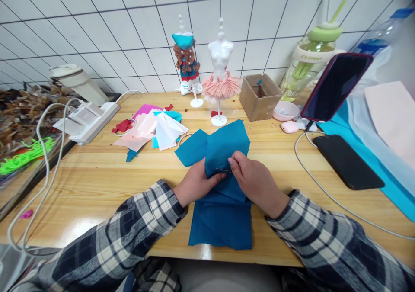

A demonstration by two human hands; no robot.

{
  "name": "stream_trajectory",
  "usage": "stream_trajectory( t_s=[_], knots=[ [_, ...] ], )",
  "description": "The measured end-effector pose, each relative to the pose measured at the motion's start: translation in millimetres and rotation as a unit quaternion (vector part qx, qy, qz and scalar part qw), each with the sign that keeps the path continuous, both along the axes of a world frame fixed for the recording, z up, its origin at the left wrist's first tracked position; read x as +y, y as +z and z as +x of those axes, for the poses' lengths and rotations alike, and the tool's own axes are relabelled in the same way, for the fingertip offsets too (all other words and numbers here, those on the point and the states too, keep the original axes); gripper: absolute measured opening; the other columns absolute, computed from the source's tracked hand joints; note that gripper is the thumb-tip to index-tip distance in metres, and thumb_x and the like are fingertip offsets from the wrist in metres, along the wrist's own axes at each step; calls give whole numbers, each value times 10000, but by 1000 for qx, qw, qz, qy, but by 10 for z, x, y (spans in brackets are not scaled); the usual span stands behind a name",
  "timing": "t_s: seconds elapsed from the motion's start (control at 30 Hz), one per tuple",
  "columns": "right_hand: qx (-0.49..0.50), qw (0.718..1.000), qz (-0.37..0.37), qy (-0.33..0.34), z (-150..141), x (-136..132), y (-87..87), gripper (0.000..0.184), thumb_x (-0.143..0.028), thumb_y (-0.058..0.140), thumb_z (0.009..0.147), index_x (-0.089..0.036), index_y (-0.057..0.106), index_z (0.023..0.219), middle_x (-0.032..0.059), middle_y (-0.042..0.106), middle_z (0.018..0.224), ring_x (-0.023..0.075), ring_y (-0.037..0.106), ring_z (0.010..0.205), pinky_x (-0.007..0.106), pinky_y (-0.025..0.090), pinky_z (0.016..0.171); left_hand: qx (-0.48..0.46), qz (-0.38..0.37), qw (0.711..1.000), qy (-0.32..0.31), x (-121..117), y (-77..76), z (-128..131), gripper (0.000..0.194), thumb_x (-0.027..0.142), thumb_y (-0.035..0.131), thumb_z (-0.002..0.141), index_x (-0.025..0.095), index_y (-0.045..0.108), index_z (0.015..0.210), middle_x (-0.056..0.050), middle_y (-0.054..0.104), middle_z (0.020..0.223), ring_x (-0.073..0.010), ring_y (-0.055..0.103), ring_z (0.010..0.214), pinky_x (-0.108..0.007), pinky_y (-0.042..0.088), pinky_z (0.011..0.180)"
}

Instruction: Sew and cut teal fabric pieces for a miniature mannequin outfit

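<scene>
A dark teal cloth (227, 147) is folded up between my hands over the middle of the table, its lower part lying flat toward the front edge. My left hand (199, 183) grips it from the left, thumb on top and fingers hidden behind the fold. Pinched in my right hand (252, 180) is a thin needle (223, 170) lying against the cloth; whether a thread runs from it I cannot tell. Another teal piece (193, 148) lies just beyond my left hand. Behind stand a small mannequin in a pink ruffled skirt (221, 86) and a second, dressed mannequin (186, 60).
Fabric scraps (142, 129) lie at the back left, near a white power strip (94, 121) with looping cables. A cardboard box (260, 97), a pink bowl (285, 110) and a green-lidded bottle (308, 62) stand at the back right. One phone (337, 86) is propped up; another phone (348, 162) lies flat.
</scene>
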State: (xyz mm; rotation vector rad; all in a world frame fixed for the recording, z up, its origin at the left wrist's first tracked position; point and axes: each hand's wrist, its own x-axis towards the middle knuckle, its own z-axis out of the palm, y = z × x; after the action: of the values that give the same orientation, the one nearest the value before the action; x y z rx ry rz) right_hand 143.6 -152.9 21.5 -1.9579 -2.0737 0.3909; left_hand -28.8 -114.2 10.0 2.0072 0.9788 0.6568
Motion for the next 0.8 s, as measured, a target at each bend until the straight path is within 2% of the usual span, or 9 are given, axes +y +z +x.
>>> stream_trajectory(
  t_s=[0.5,0.6,0.73,0.8],
  knots=[
    [11,1000,4,9,-11,0,-11,326,-426,231,987,-225,455,864,-11,569,631,151,527,550,268,166,507,6,7,1000,-9,-3,-13,2,293,329,610,825,188,643,1079,-51,675,1162,-249,621,1058,-381,467,953],
    [11,1000,6,2,7,8,-14,321,-424,237,986,-225,457,863,-9,571,637,150,526,550,267,164,507,-2,0,1000,2,-11,6,-5,411,360,630,815,189,589,1187,-59,646,1218,-252,603,1100,-379,464,973],
    [11,1000,11,-23,68,32,-11,323,-426,234,983,-226,449,849,-12,550,614,154,514,542,264,166,505,-8,-13,999,52,-10,19,-41,726,428,673,775,190,396,1402,-104,527,1374,-291,519,1228,-390,456,1002],
    [8,999,13,-33,92,41,-9,325,-424,234,983,-225,453,850,-10,549,614,155,509,539,263,167,504,-7,-12,998,66,0,5,-58,755,441,653,792,213,342,1440,-101,520,1381,-297,518,1231,-390,469,987]
  ],
)
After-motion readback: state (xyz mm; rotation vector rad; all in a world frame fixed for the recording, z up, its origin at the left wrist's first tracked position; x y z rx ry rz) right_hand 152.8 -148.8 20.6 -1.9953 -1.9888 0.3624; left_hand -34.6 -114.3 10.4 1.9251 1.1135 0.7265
